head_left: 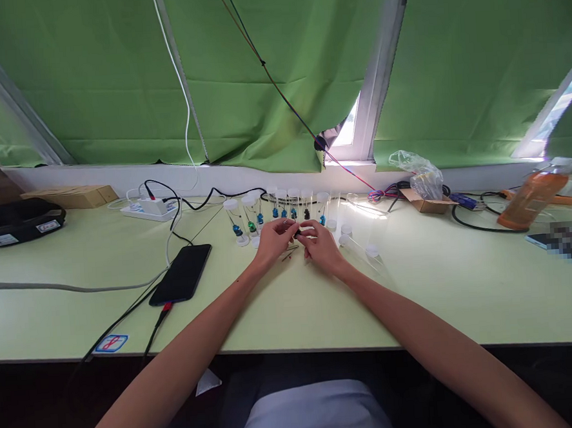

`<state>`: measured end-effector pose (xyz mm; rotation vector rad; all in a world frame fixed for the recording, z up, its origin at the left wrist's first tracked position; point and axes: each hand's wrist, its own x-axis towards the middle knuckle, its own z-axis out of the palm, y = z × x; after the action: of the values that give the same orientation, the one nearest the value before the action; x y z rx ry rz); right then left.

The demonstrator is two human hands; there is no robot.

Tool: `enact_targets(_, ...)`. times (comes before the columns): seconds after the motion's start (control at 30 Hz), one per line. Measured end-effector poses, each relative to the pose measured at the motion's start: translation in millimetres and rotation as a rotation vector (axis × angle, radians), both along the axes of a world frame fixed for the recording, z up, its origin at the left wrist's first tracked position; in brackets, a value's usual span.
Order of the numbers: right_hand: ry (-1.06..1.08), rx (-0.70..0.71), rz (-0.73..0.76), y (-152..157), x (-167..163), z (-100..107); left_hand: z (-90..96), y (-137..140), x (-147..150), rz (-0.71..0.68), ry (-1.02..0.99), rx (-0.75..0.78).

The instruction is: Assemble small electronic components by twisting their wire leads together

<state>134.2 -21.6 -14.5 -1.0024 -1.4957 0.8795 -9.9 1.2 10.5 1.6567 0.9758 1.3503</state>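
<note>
My left hand (276, 239) and my right hand (319, 244) meet over the middle of the table, both with fingers pinched. Between the fingertips is a small dark piece (297, 232), too small and covered to name; both hands seem to grip it. Just below the fingers, thin short rods (290, 253) lie on the tabletop. Behind my hands stands a row of clear capped tubes (232, 218) holding small blue, green or black parts on thin stems. Right of my right hand, clear tubes with white caps (372, 251) lie on their sides.
A black phone (180, 274) with a cable plugged in lies to the left, near a white power strip (151, 209). Farther right are a small carton (427, 201) with a plastic bag and an orange bottle (534, 193). Loose cables (217, 193) run along the back.
</note>
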Motion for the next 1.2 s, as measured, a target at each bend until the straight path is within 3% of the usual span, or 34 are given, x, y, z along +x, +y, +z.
enact_targets(0.5, -0.014, -0.007, 0.000, 1, 1, 1, -1.9, 2, 2, 0.035, 0.028, 0.054)
enact_targets(0.67, -0.088, 0.009, -0.071, 2, 2, 3, 4.6, 5, -3, 0.139, -0.028, 0.032)
enact_targets(0.8, -0.217, 0.085, -0.139, 4, 3, 2, 10.6, 11, -11, 0.281, -0.108, 0.091)
enact_targets(1.0, -0.415, 0.254, -0.157, 8, 3, -4, 11.8, 19, -18, 0.369, -0.162, 0.204)
enact_targets(1.2, -0.612, 0.458, -0.023, 4, -4, -6, 5.9, 25, -19, 0.392, -0.164, 0.221)
